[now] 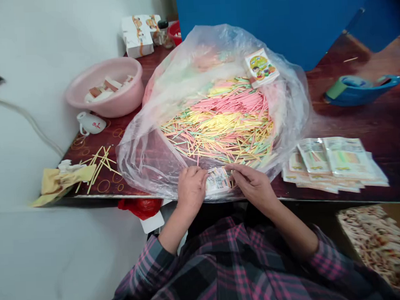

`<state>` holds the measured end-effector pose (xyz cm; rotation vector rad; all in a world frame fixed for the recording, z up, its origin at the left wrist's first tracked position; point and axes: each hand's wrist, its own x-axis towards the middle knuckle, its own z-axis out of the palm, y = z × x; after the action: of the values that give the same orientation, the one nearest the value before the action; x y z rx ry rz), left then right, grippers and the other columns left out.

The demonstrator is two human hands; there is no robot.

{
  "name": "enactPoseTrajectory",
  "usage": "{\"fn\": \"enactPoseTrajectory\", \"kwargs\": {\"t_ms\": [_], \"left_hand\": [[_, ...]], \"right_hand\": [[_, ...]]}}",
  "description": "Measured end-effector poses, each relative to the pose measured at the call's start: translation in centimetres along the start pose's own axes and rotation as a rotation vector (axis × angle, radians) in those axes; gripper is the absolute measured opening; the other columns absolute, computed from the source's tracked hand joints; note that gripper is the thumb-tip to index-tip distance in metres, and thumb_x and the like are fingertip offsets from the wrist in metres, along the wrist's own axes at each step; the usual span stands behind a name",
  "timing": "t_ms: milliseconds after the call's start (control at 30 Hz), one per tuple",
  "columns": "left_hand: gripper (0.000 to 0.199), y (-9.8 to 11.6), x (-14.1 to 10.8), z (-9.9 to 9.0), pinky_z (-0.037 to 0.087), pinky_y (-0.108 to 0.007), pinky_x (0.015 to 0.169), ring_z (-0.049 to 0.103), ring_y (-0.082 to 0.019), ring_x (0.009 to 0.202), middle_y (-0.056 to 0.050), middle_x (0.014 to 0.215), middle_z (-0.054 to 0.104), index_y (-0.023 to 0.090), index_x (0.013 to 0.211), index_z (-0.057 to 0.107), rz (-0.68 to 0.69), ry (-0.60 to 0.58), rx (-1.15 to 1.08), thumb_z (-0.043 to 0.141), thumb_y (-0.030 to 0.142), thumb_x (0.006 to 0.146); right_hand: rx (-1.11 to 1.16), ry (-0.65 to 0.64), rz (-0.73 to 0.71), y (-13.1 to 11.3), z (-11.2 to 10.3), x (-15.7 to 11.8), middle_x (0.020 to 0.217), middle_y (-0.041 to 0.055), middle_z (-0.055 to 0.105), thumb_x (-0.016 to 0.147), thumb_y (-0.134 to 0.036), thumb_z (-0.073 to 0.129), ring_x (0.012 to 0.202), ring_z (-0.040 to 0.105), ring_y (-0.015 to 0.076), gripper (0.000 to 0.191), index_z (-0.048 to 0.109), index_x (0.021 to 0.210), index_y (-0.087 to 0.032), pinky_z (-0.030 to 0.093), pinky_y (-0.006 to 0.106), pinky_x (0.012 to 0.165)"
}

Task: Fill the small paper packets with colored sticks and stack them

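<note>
Both my hands are at a small printed packet [217, 181] at the table's front edge. My left hand [191, 185] pinches its left side, fingers closed. My right hand [254, 185] has its fingers closed on the packet's right edge. Behind it lies a large clear plastic bag [136, 139], spread open on the table. Many thin coloured sticks [225, 118] in pink, yellow, green and orange fill the bag's mouth. A small printed box [261, 67] rests on the bag's far right side. What is inside the packet I cannot make out.
Several filled packets [346, 159] lie stacked at right, below a blue tape dispenser [359, 92]. At left stand a pink basin [100, 66], a white mug [91, 123], loose yellow sticks [101, 165] and a yellow cloth-like piece [64, 180]. A blue panel [263, 14] rises behind.
</note>
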<state>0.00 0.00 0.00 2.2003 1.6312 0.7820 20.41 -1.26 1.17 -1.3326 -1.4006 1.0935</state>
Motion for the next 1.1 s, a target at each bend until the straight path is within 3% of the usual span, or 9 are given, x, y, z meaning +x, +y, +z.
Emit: {"fn": "enactPoseTrajectory", "kwargs": {"t_ms": [133, 300, 367, 500, 567, 700, 800, 867, 1100], "left_hand": [[0.020, 0.7, -0.3, -0.3, 0.044, -0.040, 0.093, 0.064, -0.025, 0.099, -0.009, 0.105, 0.075, 0.025, 0.100, 0.077, -0.029, 0.116, -0.050, 0.058, 0.030, 0.097], [0.020, 2.0, -0.3, -0.9, 0.045, -0.044, 0.103, 0.064, -0.028, 0.116, -0.010, 0.125, 0.072, 0.027, 0.103, 0.079, 0.030, 0.166, -0.178, 0.060, 0.031, 0.096], [0.019, 2.5, -0.2, -1.0, 0.044, -0.046, 0.106, 0.063, -0.029, 0.121, -0.010, 0.131, 0.070, 0.028, 0.102, 0.079, 0.009, 0.156, -0.254, 0.062, 0.031, 0.095], [0.030, 3.0, 0.2, -1.4, 0.041, -0.045, 0.113, 0.057, -0.029, 0.130, -0.010, 0.145, 0.060, 0.027, 0.118, 0.074, -0.136, 0.111, -0.556, 0.071, 0.032, 0.088], [0.048, 3.1, 0.4, -1.6, 0.045, -0.040, 0.108, 0.061, -0.027, 0.123, -0.011, 0.139, 0.063, 0.026, 0.129, 0.067, -0.294, 0.079, -0.790, 0.078, 0.030, 0.082], [0.065, 3.0, 0.8, -2.0, 0.050, -0.026, 0.082, 0.064, -0.016, 0.085, -0.001, 0.092, 0.069, 0.024, 0.135, 0.060, -0.543, -0.045, -1.157, 0.084, 0.026, 0.074], [0.062, 3.1, 0.9, -2.1, 0.045, -0.021, 0.069, 0.056, -0.011, 0.069, 0.004, 0.077, 0.061, 0.023, 0.131, 0.063, -0.555, -0.074, -1.173, 0.085, 0.024, 0.073], [0.058, 3.2, 1.0, -2.1, 0.043, -0.020, 0.066, 0.054, -0.010, 0.066, 0.005, 0.074, 0.059, 0.022, 0.127, 0.065, -0.535, -0.086, -1.154, 0.084, 0.023, 0.073], [0.038, 3.0, 0.8, -1.9, 0.047, -0.026, 0.073, 0.061, -0.015, 0.070, 0.001, 0.076, 0.069, 0.021, 0.111, 0.071, -0.510, -0.079, -1.114, 0.082, 0.025, 0.075]], "right_hand": [[-0.188, -0.016, -0.084, -1.4, -0.3, 1.6, 0.095, 0.0075, 0.079, 0.090, -0.048, 0.060, 0.087, 0.072, 0.0228, 0.033, 0.079, 0.093, -0.022, 0.058, 0.034, 0.079], [-0.155, -0.188, 0.006, -2.8, 0.3, 2.4, 0.062, 0.0003, 0.063, 0.088, -0.059, 0.060, 0.060, 0.057, 0.0144, 0.046, 0.074, 0.071, -0.018, 0.047, 0.027, 0.059], [-0.064, -0.174, 0.056, -2.7, 0.5, 2.2, 0.057, -0.0020, 0.056, 0.086, -0.060, 0.063, 0.055, 0.051, 0.0123, 0.046, 0.072, 0.071, -0.018, 0.044, 0.026, 0.055], [0.057, -0.083, 0.051, -2.3, 0.4, 1.4, 0.069, 0.0011, 0.069, 0.083, -0.055, 0.069, 0.065, 0.060, 0.0157, 0.036, 0.076, 0.077, -0.020, 0.049, 0.028, 0.063], [0.073, -0.066, 0.030, -2.1, 0.2, 1.1, 0.075, 0.0030, 0.074, 0.083, -0.051, 0.070, 0.071, 0.064, 0.0184, 0.032, 0.077, 0.077, -0.021, 0.052, 0.031, 0.069], [0.052, -0.043, -0.027, -2.1, 0.1, 0.9, 0.081, 0.0048, 0.077, 0.083, -0.050, 0.071, 0.075, 0.067, 0.0204, 0.029, 0.078, 0.079, -0.022, 0.054, 0.035, 0.078], [0.007, -0.071, -0.049, -2.3, 0.2, 1.0, 0.078, 0.0034, 0.075, 0.083, -0.048, 0.071, 0.073, 0.065, 0.0185, 0.028, 0.078, 0.084, -0.022, 0.052, 0.033, 0.076], [-0.008, -0.086, -0.045, -2.4, 0.3, 1.0, 0.072, 0.0017, 0.070, 0.083, -0.047, 0.070, 0.070, 0.062, 0.0167, 0.027, 0.075, 0.077, -0.021, 0.050, 0.030, 0.072], [-0.038, -0.080, -0.010, -2.1, 0.7, 1.0, 0.055, -0.0026, 0.049, 0.087, -0.053, 0.062, 0.058, 0.046, 0.0127, 0.044, 0.055, 0.058, -0.021, 0.040, 0.026, 0.058]]}}
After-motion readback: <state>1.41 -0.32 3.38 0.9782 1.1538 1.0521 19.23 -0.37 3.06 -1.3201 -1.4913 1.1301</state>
